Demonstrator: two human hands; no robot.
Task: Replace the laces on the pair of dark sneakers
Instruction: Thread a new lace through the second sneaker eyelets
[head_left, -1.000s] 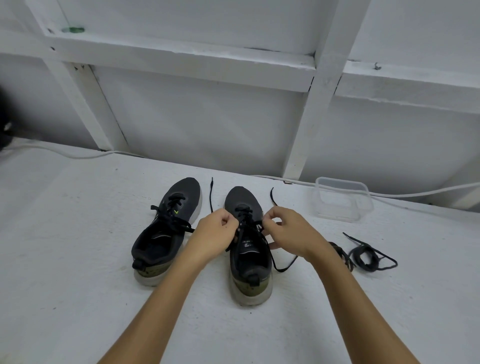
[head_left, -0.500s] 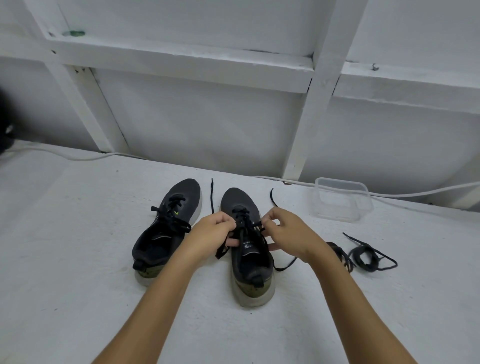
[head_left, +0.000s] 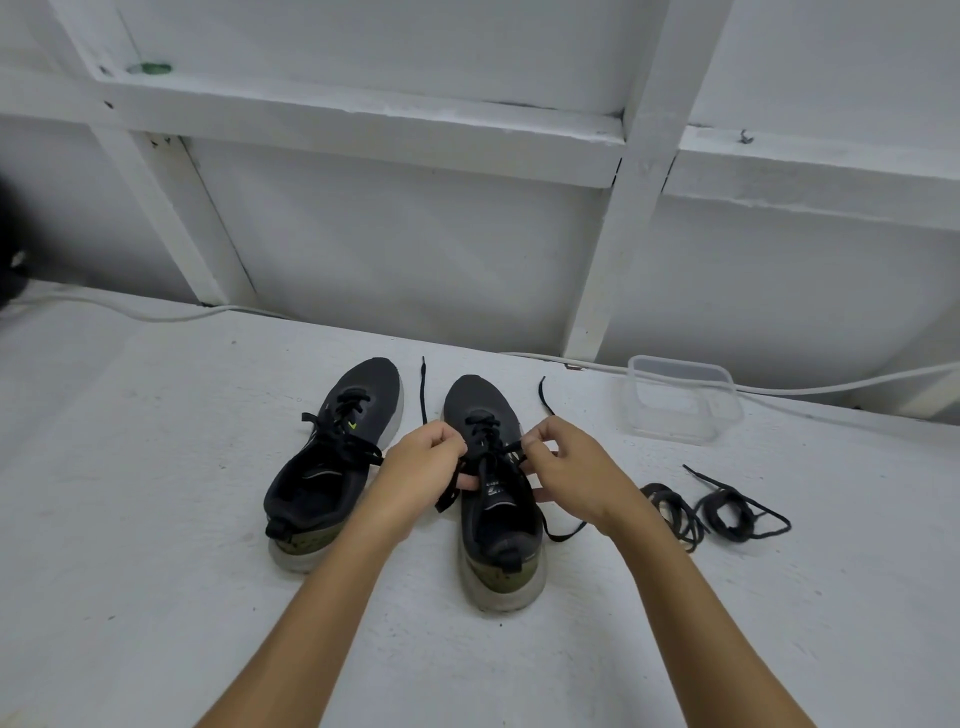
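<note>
Two dark sneakers stand side by side on the white surface, toes pointing away from me. The left sneaker (head_left: 332, 467) is laced with a black lace. Over the right sneaker (head_left: 493, 499) my left hand (head_left: 423, 462) and my right hand (head_left: 566, 465) each pinch one side of its black lace (head_left: 485, 426) at the eyelets. Loose lace ends trail past the toe on both sides and under my right wrist. Two coiled black laces (head_left: 727, 512) lie on the surface to the right of my right wrist.
A clear plastic container (head_left: 680, 400) sits at the back right near the wall. A white cable (head_left: 156, 314) runs along the foot of the white framed wall. A dark blurred object (head_left: 10, 260) shows at the far left edge.
Both hands have shifted slightly on the right sneaker's lace, and the left hand now has a lace end hanging below it beside the shoe's tongue. The sneakers have hardly moved.
</note>
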